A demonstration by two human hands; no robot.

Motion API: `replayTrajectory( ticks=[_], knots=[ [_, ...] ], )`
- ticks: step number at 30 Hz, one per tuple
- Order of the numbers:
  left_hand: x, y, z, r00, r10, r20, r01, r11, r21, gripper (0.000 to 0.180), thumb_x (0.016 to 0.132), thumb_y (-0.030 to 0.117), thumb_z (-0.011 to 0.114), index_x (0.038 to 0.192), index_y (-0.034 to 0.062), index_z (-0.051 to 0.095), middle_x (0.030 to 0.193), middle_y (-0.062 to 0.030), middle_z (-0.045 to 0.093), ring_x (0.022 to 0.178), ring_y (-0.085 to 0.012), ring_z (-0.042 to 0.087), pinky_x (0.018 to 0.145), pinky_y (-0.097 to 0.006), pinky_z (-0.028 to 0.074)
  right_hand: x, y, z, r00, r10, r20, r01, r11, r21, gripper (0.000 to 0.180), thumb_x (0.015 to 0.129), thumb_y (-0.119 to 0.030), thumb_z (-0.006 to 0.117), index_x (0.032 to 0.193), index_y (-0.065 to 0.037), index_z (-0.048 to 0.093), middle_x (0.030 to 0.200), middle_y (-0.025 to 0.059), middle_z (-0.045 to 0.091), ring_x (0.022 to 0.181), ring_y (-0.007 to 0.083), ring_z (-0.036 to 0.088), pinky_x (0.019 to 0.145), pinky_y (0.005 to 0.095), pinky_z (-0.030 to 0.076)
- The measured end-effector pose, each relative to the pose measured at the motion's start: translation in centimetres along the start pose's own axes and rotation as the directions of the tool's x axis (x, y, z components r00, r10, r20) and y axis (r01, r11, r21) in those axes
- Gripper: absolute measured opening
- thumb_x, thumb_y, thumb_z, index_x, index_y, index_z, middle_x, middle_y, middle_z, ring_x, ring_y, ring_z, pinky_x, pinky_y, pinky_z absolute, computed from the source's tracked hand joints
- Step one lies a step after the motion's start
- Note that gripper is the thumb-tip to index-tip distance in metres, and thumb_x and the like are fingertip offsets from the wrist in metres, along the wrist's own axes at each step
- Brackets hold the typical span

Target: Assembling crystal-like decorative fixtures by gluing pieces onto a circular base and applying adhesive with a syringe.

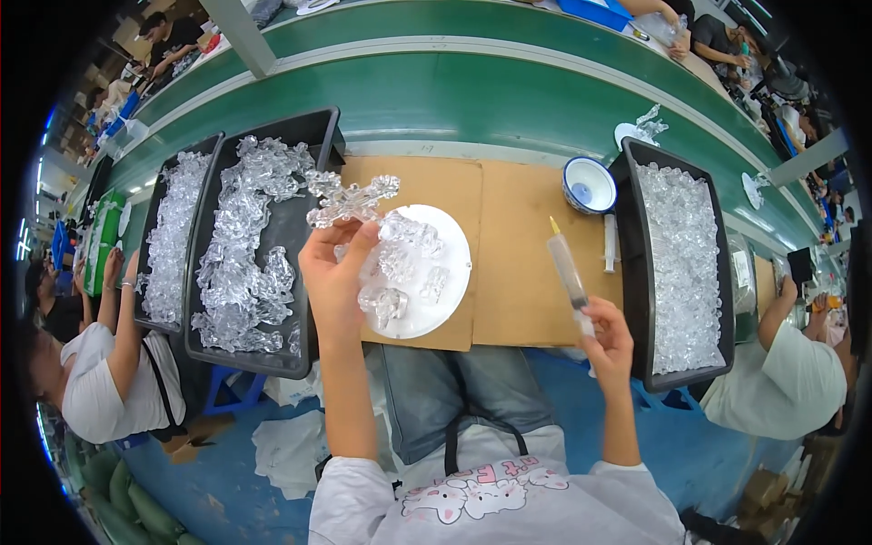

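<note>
From my plate (pixel 454 259) on the cardboard (pixel 518 291), two bins (pixel 289 222) stand at nine o'clock, another bin (pixel 640 286) at three, the bowl (pixel 589 187) at two.

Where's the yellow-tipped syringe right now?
Head view, right of centre: the yellow-tipped syringe is in the right hand, over the cardboard, between the white plate and the rightmost black bin.

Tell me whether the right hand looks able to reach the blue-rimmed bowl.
Probably yes: the bowl stands ahead of the right hand, with nothing tall between, though that hand holds a syringe.
</note>
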State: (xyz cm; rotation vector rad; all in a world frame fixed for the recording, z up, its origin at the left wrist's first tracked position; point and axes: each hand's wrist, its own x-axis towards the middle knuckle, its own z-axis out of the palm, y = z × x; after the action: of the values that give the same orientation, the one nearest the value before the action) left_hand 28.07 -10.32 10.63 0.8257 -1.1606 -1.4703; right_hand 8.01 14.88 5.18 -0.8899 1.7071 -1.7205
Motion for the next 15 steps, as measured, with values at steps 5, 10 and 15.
replayTrajectory(
  ticks=[5, 10, 15],
  knots=[
    [-0.9, 1.6, -0.4, 0.998, 0.054, 0.023, -0.055, 0.997, 0.052, 0.019, 0.077, 0.005, 0.072, 0.091, -0.0037, 0.061, 0.084, -0.0079, 0.064, 0.076, -0.0120, 0.059, 0.071, -0.025, 0.047, -0.1, -6.9, -1.5, 0.976, -0.028, 0.217, 0.034, 0.999, -0.024, 0.035, 0.067, 0.009, 0.055, 0.099, -0.005, 0.062, 0.117, 0.0146, 0.050, 0.090, 0.0179, 0.061, 0.072, 0.0267, 0.052],
    [-2.4, 3.0, -0.3, 0.997, 0.080, 0.004, -0.080, 0.994, 0.072, 0.023, 0.076, 0.000, 0.071, 0.095, -0.0052, 0.060, 0.086, -0.0103, 0.065, 0.078, -0.0133, 0.061, 0.072, -0.025, 0.048, 1.4, -11.4, -1.3, 0.830, -0.191, 0.525, 0.411, 0.846, -0.341, 0.035, 0.059, 0.008, 0.061, 0.090, -0.007, 0.067, 0.111, 0.0171, 0.055, 0.059, 0.0121, 0.059, 0.057, 0.0228, 0.048],
    [-3.4, 3.7, -0.4, 0.995, 0.094, 0.038, -0.095, 0.995, 0.021, 0.025, 0.075, 0.000, 0.072, 0.096, -0.0047, 0.060, 0.089, -0.0124, 0.067, 0.081, -0.0145, 0.062, 0.073, -0.025, 0.048, 2.0, -13.9, -0.3, 0.801, -0.091, 0.591, 0.432, 0.772, -0.466, 0.036, 0.057, 0.005, 0.065, 0.089, -0.010, 0.071, 0.112, 0.0140, 0.057, 0.052, 0.0078, 0.056, 0.052, 0.0216, 0.044]
  ],
)
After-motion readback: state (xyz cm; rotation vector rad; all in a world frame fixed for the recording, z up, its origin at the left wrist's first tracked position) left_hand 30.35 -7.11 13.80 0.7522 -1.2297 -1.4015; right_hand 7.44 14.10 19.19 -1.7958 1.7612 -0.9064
